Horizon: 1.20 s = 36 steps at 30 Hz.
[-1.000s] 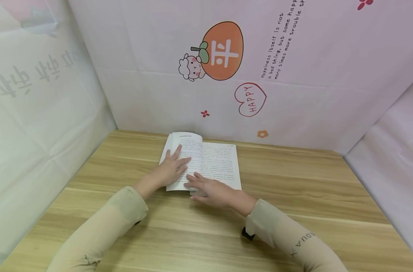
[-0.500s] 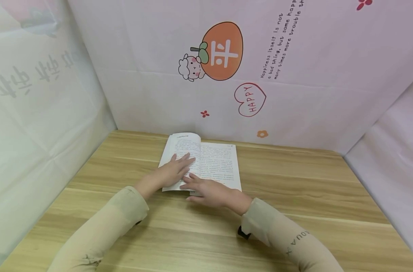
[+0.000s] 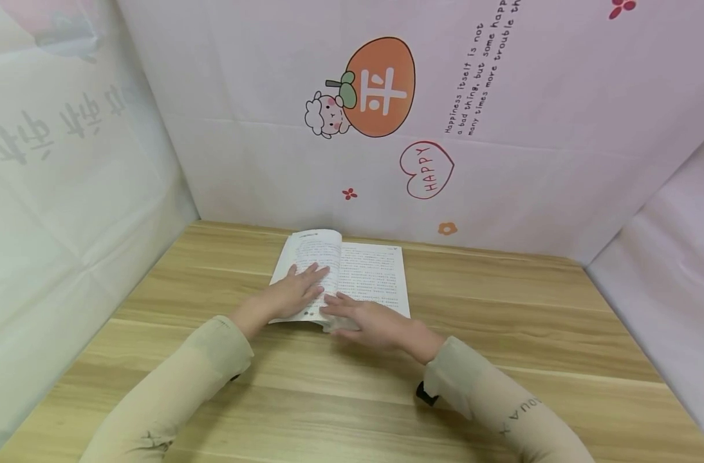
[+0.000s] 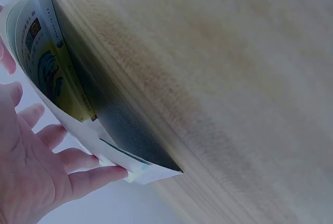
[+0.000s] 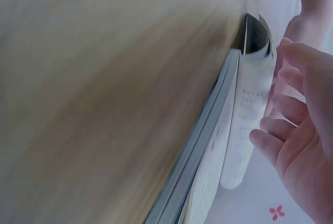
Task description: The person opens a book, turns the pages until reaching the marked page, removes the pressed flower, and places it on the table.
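An open paperback book (image 3: 372, 273) with printed pages lies near the far edge of the table. My left hand (image 3: 291, 294) rests with extended fingers on its left-hand page, which bows up beside the spine. In the left wrist view, the left side of the book (image 4: 75, 125) curves above the tabletop, with the fingers spread along its page face. Low on the book, around the inner fold, is my right hand (image 3: 375, 323), fingers reaching left over the pages. The right wrist view has my right hand (image 5: 296, 125) with loosely bent fingers beside the bowed page (image 5: 247, 109).
The wood-grain table (image 3: 340, 405) extends toward me and to both sides. A white printed backdrop (image 3: 259, 173) rises right behind the book, and a white side sheet (image 3: 85, 212) stands at left. A dark band (image 3: 426, 393) shows under the right sleeve.
The left-hand page has come down and shifted slightly left and nearer. My left fingers have slid a little nearer to me along it. The right hand went left, then back right.
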Motion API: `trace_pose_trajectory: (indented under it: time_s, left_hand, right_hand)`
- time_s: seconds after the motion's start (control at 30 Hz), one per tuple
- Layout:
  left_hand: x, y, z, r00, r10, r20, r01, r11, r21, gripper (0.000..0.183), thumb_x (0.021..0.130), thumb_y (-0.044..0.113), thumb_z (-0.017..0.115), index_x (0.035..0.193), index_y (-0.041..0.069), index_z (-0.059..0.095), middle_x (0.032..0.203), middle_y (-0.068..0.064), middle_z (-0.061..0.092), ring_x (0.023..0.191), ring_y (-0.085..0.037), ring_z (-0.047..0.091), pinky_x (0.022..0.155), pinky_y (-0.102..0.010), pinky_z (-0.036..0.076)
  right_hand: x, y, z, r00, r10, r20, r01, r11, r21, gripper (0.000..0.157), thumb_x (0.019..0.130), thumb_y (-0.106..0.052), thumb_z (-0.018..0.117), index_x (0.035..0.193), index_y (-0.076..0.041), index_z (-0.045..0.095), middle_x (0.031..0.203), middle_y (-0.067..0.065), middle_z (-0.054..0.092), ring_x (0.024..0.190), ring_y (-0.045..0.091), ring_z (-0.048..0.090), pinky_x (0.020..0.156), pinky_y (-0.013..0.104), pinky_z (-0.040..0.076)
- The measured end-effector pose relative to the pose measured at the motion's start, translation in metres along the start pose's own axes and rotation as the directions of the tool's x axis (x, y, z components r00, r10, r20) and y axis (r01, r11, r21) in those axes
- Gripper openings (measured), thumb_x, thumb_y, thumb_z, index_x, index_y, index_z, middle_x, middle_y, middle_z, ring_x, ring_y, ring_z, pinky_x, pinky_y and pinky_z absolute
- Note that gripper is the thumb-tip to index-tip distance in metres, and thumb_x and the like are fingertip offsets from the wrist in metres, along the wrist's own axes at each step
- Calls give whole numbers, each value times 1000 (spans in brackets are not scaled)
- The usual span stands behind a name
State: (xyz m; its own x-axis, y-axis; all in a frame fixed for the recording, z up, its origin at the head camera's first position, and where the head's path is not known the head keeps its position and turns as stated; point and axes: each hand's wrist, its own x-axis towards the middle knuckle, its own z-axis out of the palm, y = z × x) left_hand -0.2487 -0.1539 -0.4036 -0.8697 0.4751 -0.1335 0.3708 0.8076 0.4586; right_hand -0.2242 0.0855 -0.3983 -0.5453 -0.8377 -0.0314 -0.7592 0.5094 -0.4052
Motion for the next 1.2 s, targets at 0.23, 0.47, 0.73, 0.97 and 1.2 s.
trace_pose_trajectory:
  time_s: [0.23, 0.47, 0.73, 0.97, 1.2]
  left_hand:
    - [0, 0, -2, 1000, -24, 3, 24, 1000, 15, 58, 113, 39, 33, 165, 16, 22, 168, -20, 13, 146, -62, 6, 112, -74, 19]
    - [-2, -1, -2, 999, -51, 7, 51, 998, 23, 60, 112, 41, 36, 166, 17, 21, 168, -21, 9, 146, -61, 6, 107, -78, 23]
    - [0, -2, -1, 998, -60, 33, 59, 997, 41, 67, 111, 43, 38, 165, 10, 17, 168, -24, 6, 147, -61, 5, 113, -73, 19]
    - [1, -2, 0, 994, -81, 78, 78, 996, 46, 79, 107, 52, 46, 166, 12, 11, 169, -21, 1, 148, -58, 0, 114, -72, 17]
    - [-1, -2, 1, 993, -70, 90, 65, 996, 58, 88, 104, 59, 48, 166, 10, 9, 169, -22, -2, 148, -58, -3, 114, -73, 17]
  right_hand:
    - [-12, 15, -7, 999, 39, 0, -39, 999, -23, 53, 106, -35, 60, 153, -15, 50, 164, 6, 36, 147, 27, 38, 117, 47, 35]
    - [-23, 29, -12, 996, 83, -31, -84, 995, -55, 48, 103, -26, 65, 147, -10, 57, 152, 11, 52, 139, 28, 50, 112, 46, 42]
    - [-39, 41, -22, 984, 177, -12, -177, 984, -4, 40, 102, -21, 67, 138, -4, 64, 143, 13, 61, 132, 28, 57, 107, 44, 47]
    - [-54, 48, -31, 963, 268, 13, -268, 964, 2, 34, 99, -21, 70, 130, -6, 70, 140, 16, 62, 126, 31, 61, 104, 47, 49]
    - [-65, 52, -35, 949, 312, 49, -310, 950, -35, 43, 89, -29, 82, 127, -11, 72, 144, 18, 58, 82, 16, 59, 78, 36, 50]
